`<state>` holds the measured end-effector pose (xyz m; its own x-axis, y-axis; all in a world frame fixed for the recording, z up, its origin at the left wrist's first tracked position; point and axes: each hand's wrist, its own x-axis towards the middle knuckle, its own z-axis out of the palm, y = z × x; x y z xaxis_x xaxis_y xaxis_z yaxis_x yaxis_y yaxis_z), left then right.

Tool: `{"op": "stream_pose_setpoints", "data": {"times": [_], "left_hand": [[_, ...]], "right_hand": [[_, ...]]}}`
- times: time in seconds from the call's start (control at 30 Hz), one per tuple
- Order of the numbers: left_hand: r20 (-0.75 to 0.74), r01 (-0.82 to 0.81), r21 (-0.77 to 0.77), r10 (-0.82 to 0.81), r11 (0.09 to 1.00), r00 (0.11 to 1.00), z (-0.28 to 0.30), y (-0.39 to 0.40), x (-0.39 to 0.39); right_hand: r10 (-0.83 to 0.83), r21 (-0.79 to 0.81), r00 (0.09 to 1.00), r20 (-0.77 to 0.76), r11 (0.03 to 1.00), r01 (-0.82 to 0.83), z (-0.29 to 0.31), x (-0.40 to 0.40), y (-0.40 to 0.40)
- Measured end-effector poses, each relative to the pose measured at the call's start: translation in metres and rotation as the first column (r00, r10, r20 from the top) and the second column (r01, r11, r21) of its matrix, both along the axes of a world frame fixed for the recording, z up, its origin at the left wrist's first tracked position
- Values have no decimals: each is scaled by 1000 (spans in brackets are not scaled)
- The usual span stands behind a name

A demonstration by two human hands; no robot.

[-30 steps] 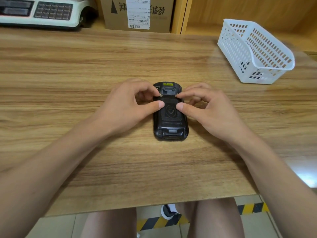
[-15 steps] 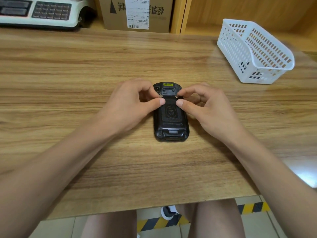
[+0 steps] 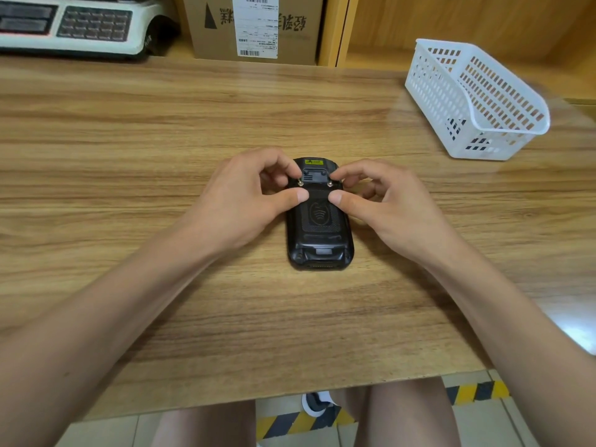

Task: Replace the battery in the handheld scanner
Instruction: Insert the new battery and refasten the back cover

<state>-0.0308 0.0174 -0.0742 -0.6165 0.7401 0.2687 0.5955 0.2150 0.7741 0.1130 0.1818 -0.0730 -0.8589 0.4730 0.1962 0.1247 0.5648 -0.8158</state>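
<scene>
A black handheld scanner [image 3: 319,233] lies face down in the middle of the wooden table [image 3: 129,140], its back cover up and a yellow label [image 3: 313,161] at its far end. Two small metal screws [image 3: 300,183] [image 3: 330,183] stand at the cover's top edge. My left hand [image 3: 245,201] holds the scanner's left side, thumb on the cover and index fingertip just behind the left screw. My right hand [image 3: 393,208] mirrors it on the right side, thumb on the cover and index fingertip by the right screw.
A white slotted plastic basket [image 3: 477,101] stands at the back right of the table. Behind the table's far edge sit a weighing scale [image 3: 74,27] with a keypad and a cardboard box [image 3: 258,24]. The table's near edge is just above my knees.
My index fingers have drawn back from the cover's top edge, so both metal screws now show. The thumbs stay on the cover and the scanner has not moved.
</scene>
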Motion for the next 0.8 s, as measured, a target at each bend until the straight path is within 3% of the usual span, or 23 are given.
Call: {"op": "stream_pose_setpoints", "data": {"times": [0.4,0.8], "left_hand": [[83,13,9,-14,1000,996,-2,1,-3],[78,19,-7,-19,1000,997,-1,0,-2]], "right_hand": [[6,-25,1000,-2,1000,-6,1,-1,0],[30,82,999,33,996,-33,1,-1,-1]]}}
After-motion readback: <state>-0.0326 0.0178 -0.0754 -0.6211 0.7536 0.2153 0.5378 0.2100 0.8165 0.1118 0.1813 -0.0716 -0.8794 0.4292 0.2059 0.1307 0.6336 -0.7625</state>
